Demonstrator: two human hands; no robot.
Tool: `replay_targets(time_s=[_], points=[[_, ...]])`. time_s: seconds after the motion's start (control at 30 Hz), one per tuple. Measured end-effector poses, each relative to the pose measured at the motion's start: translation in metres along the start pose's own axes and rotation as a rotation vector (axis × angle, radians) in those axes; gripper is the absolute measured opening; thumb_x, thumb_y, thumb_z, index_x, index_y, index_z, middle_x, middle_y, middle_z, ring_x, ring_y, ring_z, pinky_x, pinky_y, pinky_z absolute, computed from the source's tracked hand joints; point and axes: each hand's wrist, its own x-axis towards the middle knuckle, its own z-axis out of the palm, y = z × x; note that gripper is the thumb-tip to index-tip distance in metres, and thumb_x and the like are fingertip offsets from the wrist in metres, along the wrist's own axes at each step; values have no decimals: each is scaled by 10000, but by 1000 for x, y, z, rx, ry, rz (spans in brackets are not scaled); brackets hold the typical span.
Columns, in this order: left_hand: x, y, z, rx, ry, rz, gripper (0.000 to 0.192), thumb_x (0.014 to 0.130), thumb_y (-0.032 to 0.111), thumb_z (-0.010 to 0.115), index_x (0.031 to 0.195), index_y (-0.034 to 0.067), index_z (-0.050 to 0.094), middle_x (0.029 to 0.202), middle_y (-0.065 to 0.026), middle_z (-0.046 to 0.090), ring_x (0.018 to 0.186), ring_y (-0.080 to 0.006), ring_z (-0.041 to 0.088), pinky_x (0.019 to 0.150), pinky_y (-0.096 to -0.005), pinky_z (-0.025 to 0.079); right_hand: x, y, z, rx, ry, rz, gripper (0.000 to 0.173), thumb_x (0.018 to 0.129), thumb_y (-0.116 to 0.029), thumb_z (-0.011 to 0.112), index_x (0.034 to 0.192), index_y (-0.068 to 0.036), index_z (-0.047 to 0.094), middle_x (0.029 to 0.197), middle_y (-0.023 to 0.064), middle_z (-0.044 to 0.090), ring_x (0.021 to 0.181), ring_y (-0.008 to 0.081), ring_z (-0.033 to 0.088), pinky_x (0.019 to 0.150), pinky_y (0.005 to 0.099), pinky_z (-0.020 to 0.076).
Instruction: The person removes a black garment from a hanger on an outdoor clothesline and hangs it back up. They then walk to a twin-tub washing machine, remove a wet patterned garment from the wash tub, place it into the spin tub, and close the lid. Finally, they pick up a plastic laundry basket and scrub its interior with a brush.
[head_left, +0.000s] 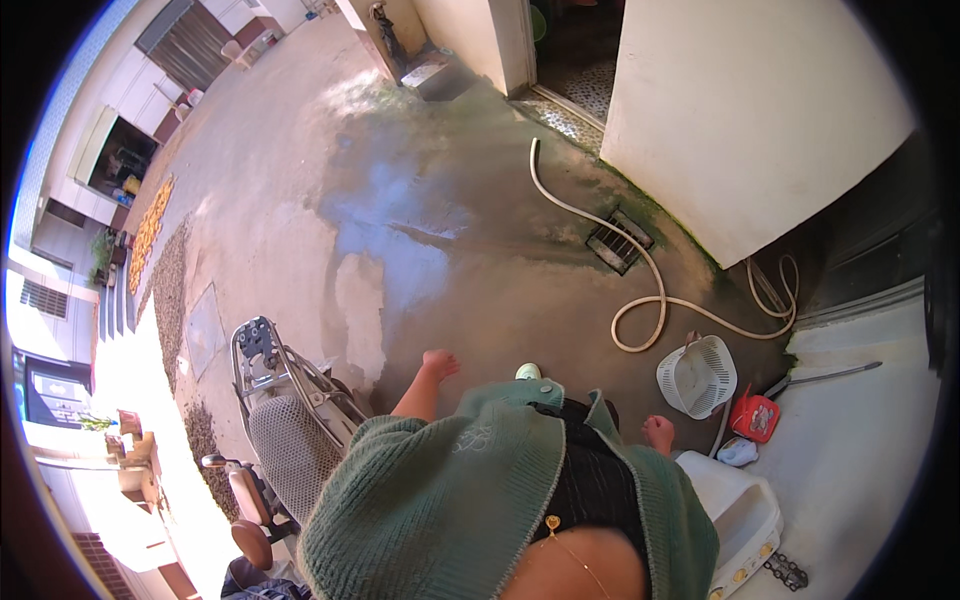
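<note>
My left hand (441, 364) hangs free beside the rear rack of a parked scooter (296, 427), its fingers somewhat spread and nothing in it. On the other side, my right hand (658, 432) is held low with the fingers curled; no object shows in it. A white perforated plastic basket (697, 377) stands on the floor just beyond that hand. Near the basket lie a red container (754, 418) and a white bag or pack (737, 451). A white plastic basin (739, 499) is partly hidden by my green cardigan. One pale shoe shows ahead of me.
A cream hose (663, 289) snakes over the wet concrete floor and crosses a metal drain grate (620, 241). A white wall (750, 112) rises at the right, beside an open doorway (574, 60). Yellow produce, perhaps corn cobs (150, 234), lies at the far left.
</note>
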Motion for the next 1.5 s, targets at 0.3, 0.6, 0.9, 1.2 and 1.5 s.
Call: replay_targets(time_s=[0.3,0.6,0.9,1.2,1.5], points=[[21,105,6,-97,-7,156,235,906,90,538,1045,-89,600,940,-197,654,834,-358,670,729,-429,575,102,-96,79,124,-280,369,170,845,-180,574,804,-32,648,722,50,634,637,157,609,568,317,483],[81,179,-80,-581,538,-83,186,920,44,481,1020,-93,557,995,-230,621,872,-387,666,710,-486,590,339,-299,128,179,-272,476,111,850,-162,595,830,-55,617,720,31,607,613,157,601,514,322,493],[101,311,-30,-768,322,279,203,905,40,463,1047,-96,511,1032,-249,586,964,-401,626,820,-506,570,563,-785,392,90,-478,-134,227,933,-257,574,1060,-73,618,932,24,660,780,141,661,651,292,542],[285,587,-66,-888,317,45,169,896,108,467,954,-46,508,912,-217,573,858,-371,624,757,-458,567,638,-947,546,-26,-532,-86,192,949,-187,537,1059,-61,632,896,48,670,739,134,661,544,249,512],[481,1075,5,-204,376,335,131,836,21,554,937,-32,619,778,-105,621,641,-235,653,529,-329,555,640,-904,499,337,-363,459,116,884,-151,577,885,-45,624,759,69,620,646,180,618,550,316,506]])
